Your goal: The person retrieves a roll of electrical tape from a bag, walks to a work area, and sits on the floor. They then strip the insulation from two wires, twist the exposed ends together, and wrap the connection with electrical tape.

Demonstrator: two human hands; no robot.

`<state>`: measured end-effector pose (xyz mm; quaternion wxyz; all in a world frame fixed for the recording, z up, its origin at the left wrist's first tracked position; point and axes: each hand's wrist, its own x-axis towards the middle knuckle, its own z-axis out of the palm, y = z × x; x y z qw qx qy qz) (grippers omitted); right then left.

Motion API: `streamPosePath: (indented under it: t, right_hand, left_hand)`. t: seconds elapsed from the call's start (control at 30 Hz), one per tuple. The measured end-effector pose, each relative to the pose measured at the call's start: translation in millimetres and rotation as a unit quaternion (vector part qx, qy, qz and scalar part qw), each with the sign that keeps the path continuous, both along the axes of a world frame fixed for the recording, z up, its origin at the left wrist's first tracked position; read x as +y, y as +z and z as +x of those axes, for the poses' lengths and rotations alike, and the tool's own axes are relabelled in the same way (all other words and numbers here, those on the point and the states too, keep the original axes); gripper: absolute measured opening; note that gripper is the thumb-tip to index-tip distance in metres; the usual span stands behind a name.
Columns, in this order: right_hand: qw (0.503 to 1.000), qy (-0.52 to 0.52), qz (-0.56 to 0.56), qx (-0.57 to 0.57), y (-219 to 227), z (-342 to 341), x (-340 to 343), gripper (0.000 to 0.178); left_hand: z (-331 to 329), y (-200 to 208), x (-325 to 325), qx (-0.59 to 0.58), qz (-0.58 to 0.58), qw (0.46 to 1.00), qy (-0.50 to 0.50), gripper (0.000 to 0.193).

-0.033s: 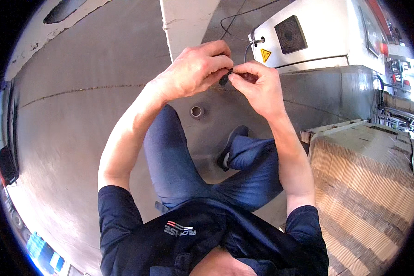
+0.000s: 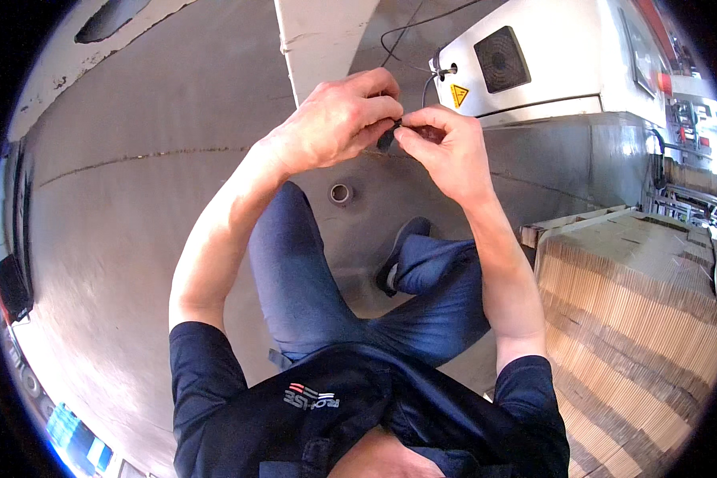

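My left hand (image 2: 342,118) is closed, its fingers curled round a small black piece (image 2: 387,139) whose lower end sticks out below the fingertips. From the right, my right hand (image 2: 450,147) pinches the same piece between thumb and forefinger. The fingertips of both hands nearly meet there. Most of the piece is covered, so its exact kind does not show. Both hands are held up in front of me, over the grey floor. Below them on the floor stands a small round ring-shaped object (image 2: 341,193), apart from my hands.
A white machine housing (image 2: 550,60) with a fan grille (image 2: 502,60) and a yellow warning label (image 2: 459,96) stands ahead right. A dark cable (image 2: 390,49) runs into it. A white post (image 2: 327,40) rises ahead. Stacked cardboard sheets (image 2: 613,319) stand close on my right.
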<state>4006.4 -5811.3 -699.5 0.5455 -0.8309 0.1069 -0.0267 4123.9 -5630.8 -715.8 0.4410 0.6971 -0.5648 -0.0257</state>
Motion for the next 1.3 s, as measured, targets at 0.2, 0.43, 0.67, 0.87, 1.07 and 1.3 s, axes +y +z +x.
streamPosePath:
  t: [0.2,0.43,0.67,0.87,1.07,1.3]
  right_hand:
    - [0.999,0.014,0.033,-0.012,7.0,2.6,-12.8,0.018]
    - [0.974,0.045,-0.105,-0.195,9.3,3.4,0.1,0.017]
    - [0.969,0.058,-0.150,-0.189,7.2,11.0,9.9,0.016]
    - [0.934,0.078,-0.270,-0.223,6.7,2.4,-9.8,0.014]
    - [0.952,0.085,-0.256,-0.147,4.0,-10.0,-16.5,0.014]
    - [0.961,0.090,-0.199,-0.171,3.7,5.5,-11.3,0.018]
  left_hand:
    - [-1.9,6.4,1.1,0.060,0.026,0.998,-0.015,0.020]
    - [2.7,13.1,3.6,0.104,0.028,0.994,-0.025,0.017]
    - [10.0,14.4,13.6,0.168,0.077,0.983,-0.018,0.016]
    - [-1.5,15.7,-7.5,0.197,0.105,0.975,-0.001,0.019]
    - [-19.7,17.7,-15.9,0.219,0.070,0.973,0.010,0.016]
    - [-2.9,1.0,-3.8,0.190,0.052,0.979,0.046,0.022]
